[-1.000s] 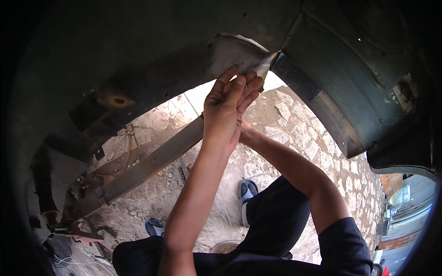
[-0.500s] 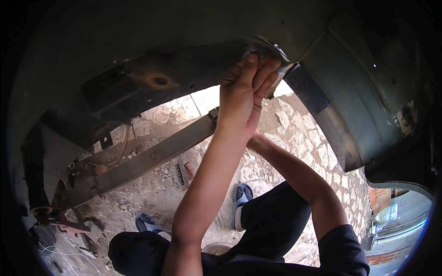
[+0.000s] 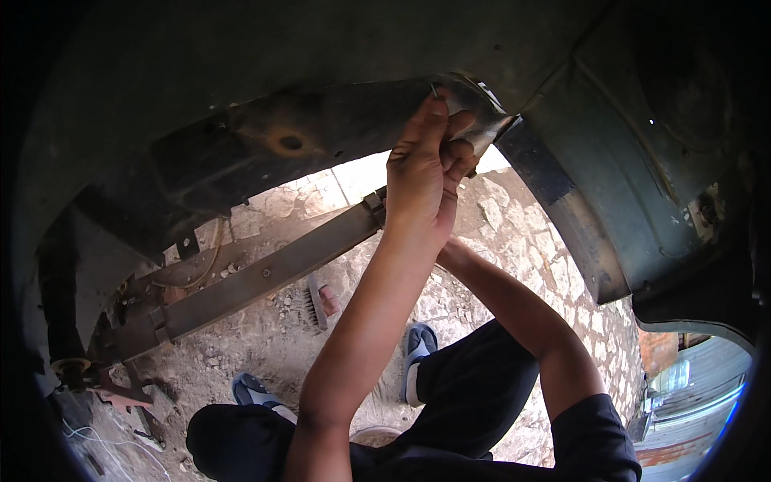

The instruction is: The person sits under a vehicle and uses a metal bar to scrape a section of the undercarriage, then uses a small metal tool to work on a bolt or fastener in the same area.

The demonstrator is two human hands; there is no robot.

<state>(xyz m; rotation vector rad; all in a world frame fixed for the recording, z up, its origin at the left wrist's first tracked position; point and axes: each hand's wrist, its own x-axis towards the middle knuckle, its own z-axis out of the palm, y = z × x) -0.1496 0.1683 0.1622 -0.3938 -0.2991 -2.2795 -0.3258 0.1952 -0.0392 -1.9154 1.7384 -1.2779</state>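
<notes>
My left hand (image 3: 424,165) is raised to the dark metal panel (image 3: 353,112), its palm side toward me. The thumb is pressed against the forefinger, and the other fingers are curled. A thin, pin-like piece (image 3: 434,91) sticks up from the pinch; its kind is too small to make out. Beside the fingers, the panel's bent corner (image 3: 486,132) meets a curved green panel. My right forearm (image 3: 514,293) comes up from the right and passes behind my left wrist. The right hand is hidden there, so its fingers do not show.
A long metal beam (image 3: 269,273) runs slantwise below the panel. The curved green panel (image 3: 630,177) arches on the right. A wire brush (image 3: 316,301) lies on the stony ground near my feet. White cable (image 3: 104,440) trails at lower left.
My left fingers have curled in from a straighter pose, and the thin piece now shows at the thumb tip. The right forearm has hardly moved. The view has shifted slightly.
</notes>
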